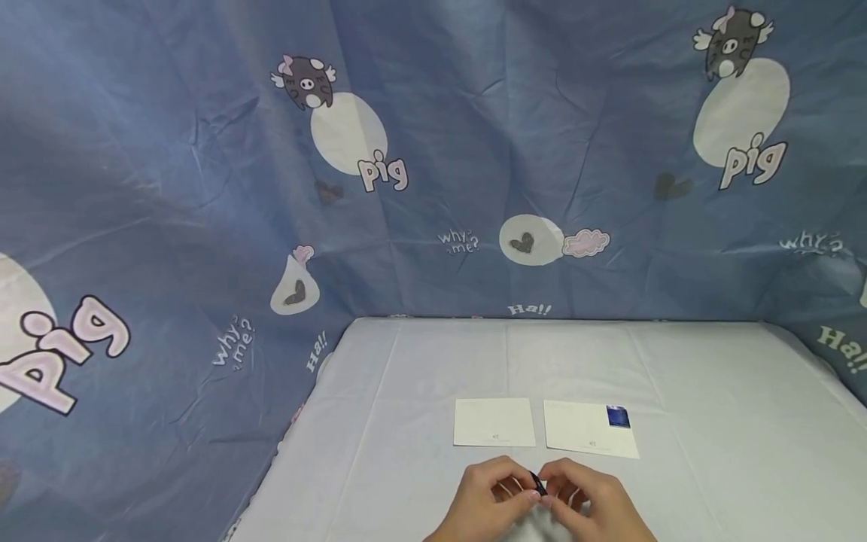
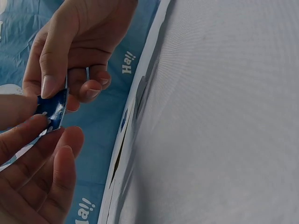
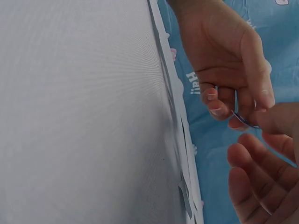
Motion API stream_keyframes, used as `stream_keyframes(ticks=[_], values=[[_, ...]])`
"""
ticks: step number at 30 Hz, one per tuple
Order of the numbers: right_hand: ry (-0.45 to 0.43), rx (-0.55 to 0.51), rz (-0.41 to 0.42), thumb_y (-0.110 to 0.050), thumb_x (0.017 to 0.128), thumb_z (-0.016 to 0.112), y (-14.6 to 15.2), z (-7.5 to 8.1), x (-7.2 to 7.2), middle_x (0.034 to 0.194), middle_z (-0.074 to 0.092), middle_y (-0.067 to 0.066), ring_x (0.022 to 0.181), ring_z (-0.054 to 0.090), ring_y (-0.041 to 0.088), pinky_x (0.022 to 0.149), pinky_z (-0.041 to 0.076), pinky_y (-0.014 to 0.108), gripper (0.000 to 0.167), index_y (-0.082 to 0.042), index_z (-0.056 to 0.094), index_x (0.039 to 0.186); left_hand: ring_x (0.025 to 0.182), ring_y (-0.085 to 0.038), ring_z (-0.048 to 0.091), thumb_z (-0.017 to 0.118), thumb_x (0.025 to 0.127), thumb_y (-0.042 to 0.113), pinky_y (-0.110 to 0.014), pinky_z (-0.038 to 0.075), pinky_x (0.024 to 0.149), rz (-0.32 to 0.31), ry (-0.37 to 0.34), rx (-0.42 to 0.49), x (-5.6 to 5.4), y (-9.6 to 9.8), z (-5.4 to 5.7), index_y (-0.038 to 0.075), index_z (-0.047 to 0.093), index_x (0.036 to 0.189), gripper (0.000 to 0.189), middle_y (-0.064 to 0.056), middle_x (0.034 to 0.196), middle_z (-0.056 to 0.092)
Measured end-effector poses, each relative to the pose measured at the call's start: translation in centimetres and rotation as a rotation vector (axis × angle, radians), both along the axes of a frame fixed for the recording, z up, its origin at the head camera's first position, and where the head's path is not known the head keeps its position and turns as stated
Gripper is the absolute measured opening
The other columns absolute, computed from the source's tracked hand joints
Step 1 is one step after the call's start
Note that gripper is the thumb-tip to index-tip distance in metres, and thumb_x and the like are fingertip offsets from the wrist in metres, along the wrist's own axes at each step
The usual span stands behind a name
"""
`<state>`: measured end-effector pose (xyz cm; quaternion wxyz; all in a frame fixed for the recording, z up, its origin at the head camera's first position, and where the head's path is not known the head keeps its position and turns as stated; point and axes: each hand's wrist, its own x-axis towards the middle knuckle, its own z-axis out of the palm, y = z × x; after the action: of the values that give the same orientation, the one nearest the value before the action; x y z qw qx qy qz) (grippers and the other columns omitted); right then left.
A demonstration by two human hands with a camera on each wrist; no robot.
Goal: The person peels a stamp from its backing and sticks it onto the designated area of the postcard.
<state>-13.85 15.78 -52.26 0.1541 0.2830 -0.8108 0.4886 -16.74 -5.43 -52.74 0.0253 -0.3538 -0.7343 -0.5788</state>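
Observation:
A small glossy dark blue stamp (image 2: 57, 110) is held between my two hands, close to the near edge of the table. My left hand (image 1: 489, 500) pinches one side of it between thumb and fingers. On the other side, my right hand (image 1: 588, 498) pinches it in the same way. In the right wrist view the stamp (image 3: 245, 121) shows only as a thin, curved edge. Just beyond the hands lie two white cards side by side, the left card (image 1: 493, 423) plain but for a small printed mark, the right card (image 1: 582, 430) bearing a blue stamp (image 1: 618, 417) in its upper right corner.
A white cloth (image 1: 420, 361) covers the table. Blue patterned fabric (image 1: 433, 150) with pig prints hangs behind the table and along its left side, and some shows at the right.

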Motion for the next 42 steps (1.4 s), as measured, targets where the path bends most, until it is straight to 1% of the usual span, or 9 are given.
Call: stream_keyframes(ticks=[7, 12, 15, 18, 20, 26, 30, 35, 42], values=[[-0.142, -0.023, -0.014, -0.012, 0.094, 0.073, 0.3, 0.1, 0.1, 0.078, 0.069, -0.012, 0.066, 0.063, 0.003, 0.053, 0.053, 0.026, 0.016, -0.025, 0.068, 0.101, 0.079, 0.002, 0.064, 0.078, 0.084, 0.001, -0.023, 0.056, 0.06, 0.014, 0.052, -0.03, 0.1, -0.1, 0.2, 0.015, 0.072, 0.097, 0.021, 0.006, 0.092, 0.069], [-0.319, -0.095, -0.009, -0.015, 0.098, 0.066, 0.4, 0.5, 0.1, 0.071, 0.067, -0.007, 0.06, 0.063, 0.013, 0.053, 0.054, 0.029, 0.004, -0.018, 0.069, 0.098, 0.077, 0.003, 0.062, 0.078, 0.084, 0.001, -0.02, 0.055, 0.059, 0.009, 0.06, -0.037, 0.2, -0.1, 0.3, 0.016, 0.072, 0.098, 0.022, 0.005, 0.09, 0.069], [-0.428, -0.141, 0.021, -0.017, 0.1, 0.064, 0.6, 0.8, 0.0, 0.07, 0.067, -0.002, 0.061, 0.064, 0.017, 0.056, 0.056, 0.031, 0.008, -0.011, 0.069, 0.098, 0.077, 0.003, 0.062, 0.078, 0.084, 0.001, -0.02, 0.055, 0.059, 0.005, 0.069, -0.034, 0.2, -0.1, 0.4, 0.016, 0.072, 0.098, 0.022, 0.005, 0.09, 0.07], [-0.514, -0.172, 0.063, -0.017, 0.101, 0.062, 0.7, 1.0, -0.2, 0.072, 0.068, 0.002, 0.064, 0.064, 0.016, 0.059, 0.057, 0.032, 0.013, -0.006, 0.068, 0.1, 0.078, 0.004, 0.062, 0.078, 0.083, -0.001, -0.02, 0.055, 0.059, 0.005, 0.106, -0.034, 0.2, 0.0, 0.3, 0.016, 0.071, 0.098, 0.023, 0.005, 0.089, 0.069], [-0.561, -0.19, 0.093, -0.017, 0.102, 0.061, 0.9, 0.9, -0.3, 0.073, 0.068, 0.003, 0.064, 0.064, 0.016, 0.059, 0.057, 0.033, 0.015, -0.003, 0.068, 0.101, 0.078, 0.005, 0.062, 0.078, 0.083, -0.001, -0.021, 0.055, 0.059, 0.0, 0.102, -0.029, 0.2, 0.0, 0.3, 0.016, 0.071, 0.099, 0.024, 0.006, 0.089, 0.069], [-0.637, -0.226, 0.162, -0.015, 0.103, 0.058, 1.3, 0.6, -0.7, 0.073, 0.068, 0.007, 0.064, 0.064, 0.015, 0.059, 0.058, 0.034, 0.018, 0.001, 0.067, 0.104, 0.078, 0.004, 0.061, 0.077, 0.084, -0.002, -0.022, 0.056, 0.059, -0.018, 0.076, -0.021, 0.1, -0.1, 0.4, 0.016, 0.073, 0.104, 0.027, 0.004, 0.089, 0.07], [-0.685, -0.249, 0.182, -0.017, 0.103, 0.057, 1.5, 0.7, -0.9, 0.075, 0.068, 0.008, 0.066, 0.064, 0.013, 0.06, 0.058, 0.033, 0.021, 0.003, 0.066, 0.105, 0.078, 0.004, 0.061, 0.077, 0.085, 0.0, -0.022, 0.056, 0.06, -0.027, 0.09, -0.016, 0.2, -0.1, 0.4, 0.015, 0.075, 0.108, 0.028, 0.003, 0.088, 0.069], [-0.809, -0.335, 0.231, -0.019, 0.104, 0.055, 1.7, 0.9, -1.1, 0.079, 0.067, 0.01, 0.07, 0.063, 0.013, 0.061, 0.056, 0.029, 0.027, 0.006, 0.065, 0.108, 0.078, 0.002, 0.061, 0.076, 0.087, 0.001, -0.022, 0.057, 0.06, -0.04, 0.093, 0.013, 0.3, 0.0, 0.5, 0.012, 0.076, 0.113, 0.028, 0.003, 0.087, 0.069], [-0.947, -0.434, 0.36, -0.019, 0.106, 0.051, 2.0, 0.9, -1.3, 0.086, 0.066, 0.007, 0.073, 0.062, 0.012, 0.064, 0.055, 0.024, 0.03, 0.009, 0.061, 0.113, 0.078, 0.002, 0.059, 0.076, 0.088, 0.003, -0.022, 0.056, 0.062, -0.036, 0.071, 0.015, 0.3, -0.2, 0.6, 0.012, 0.074, 0.122, 0.035, 0.003, 0.088, 0.069]])
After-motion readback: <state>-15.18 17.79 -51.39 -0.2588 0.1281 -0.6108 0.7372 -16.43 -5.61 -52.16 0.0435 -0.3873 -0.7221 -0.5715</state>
